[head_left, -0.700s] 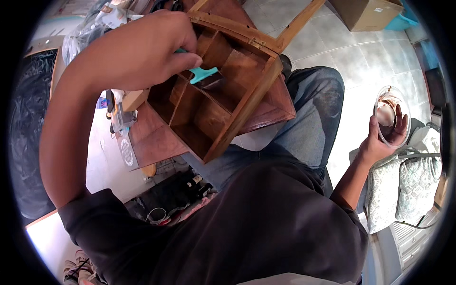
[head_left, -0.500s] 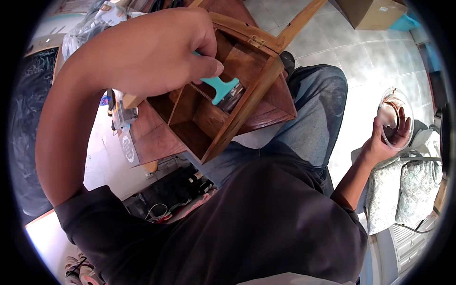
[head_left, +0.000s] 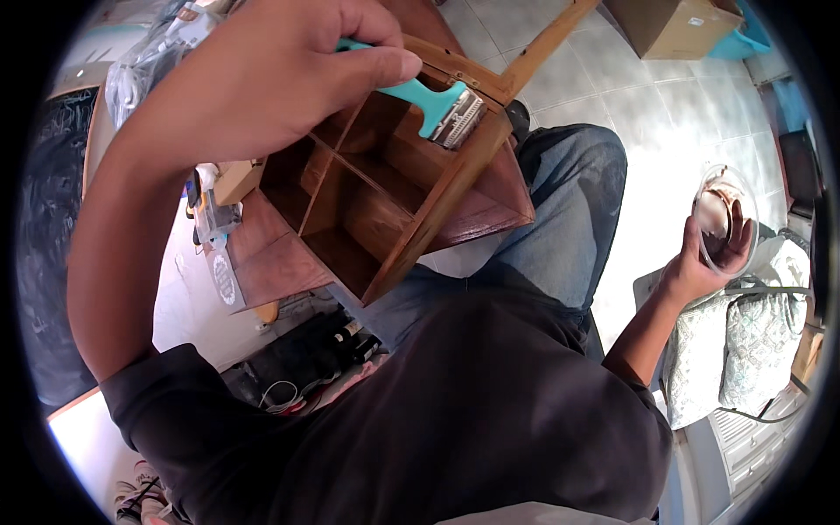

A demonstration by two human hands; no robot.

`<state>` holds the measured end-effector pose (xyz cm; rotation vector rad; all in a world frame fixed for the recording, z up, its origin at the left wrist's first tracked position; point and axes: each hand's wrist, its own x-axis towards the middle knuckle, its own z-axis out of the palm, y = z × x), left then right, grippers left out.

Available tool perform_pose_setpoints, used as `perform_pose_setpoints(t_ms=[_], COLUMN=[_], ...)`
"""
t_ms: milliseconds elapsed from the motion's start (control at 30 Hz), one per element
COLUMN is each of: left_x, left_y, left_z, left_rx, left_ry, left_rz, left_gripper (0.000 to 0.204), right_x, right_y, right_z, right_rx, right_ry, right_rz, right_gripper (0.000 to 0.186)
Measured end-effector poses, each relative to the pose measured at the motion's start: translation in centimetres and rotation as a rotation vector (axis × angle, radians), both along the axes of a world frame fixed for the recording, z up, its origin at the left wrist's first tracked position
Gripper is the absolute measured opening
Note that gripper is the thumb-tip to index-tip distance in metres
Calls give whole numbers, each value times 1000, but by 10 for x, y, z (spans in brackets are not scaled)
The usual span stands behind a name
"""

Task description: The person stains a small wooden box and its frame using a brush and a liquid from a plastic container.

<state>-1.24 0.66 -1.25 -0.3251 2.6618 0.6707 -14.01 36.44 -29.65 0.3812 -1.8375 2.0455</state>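
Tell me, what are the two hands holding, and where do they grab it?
The left hand holds a teal paintbrush by its handle, bristles at the wooden box. The right hand cups a clear container from underneath.

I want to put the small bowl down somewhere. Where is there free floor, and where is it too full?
The pale tiled floor is bare between the jeans-clad knee and the right hand holding the clear bowl. It is crowded on the left: the left hand holds a teal brush over the wooden compartment box, with tools and cables below.
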Motion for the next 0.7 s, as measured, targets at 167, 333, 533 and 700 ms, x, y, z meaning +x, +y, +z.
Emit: perform_pose_setpoints(t_ms=[167,333,533,700], left_x=[17,30,31,54], left_y=[0,-17,-25,-7], left_z=[2,14,4,-29], left_rx=[-56,-37,-116,-435], left_ry=[98,2,384,632], left_rz=[-42,-297,-295,-575], left_gripper=[25,18,18,16], right_x=[5,8,17,16], right_y=[0,-5,-10,-12], right_z=[7,15,26,27], right_rx=[100,122,121,164], right_ry=[9,56,63,90], right_rz=[-28,-45,-49,-66], right_gripper=[85,88,90,91])
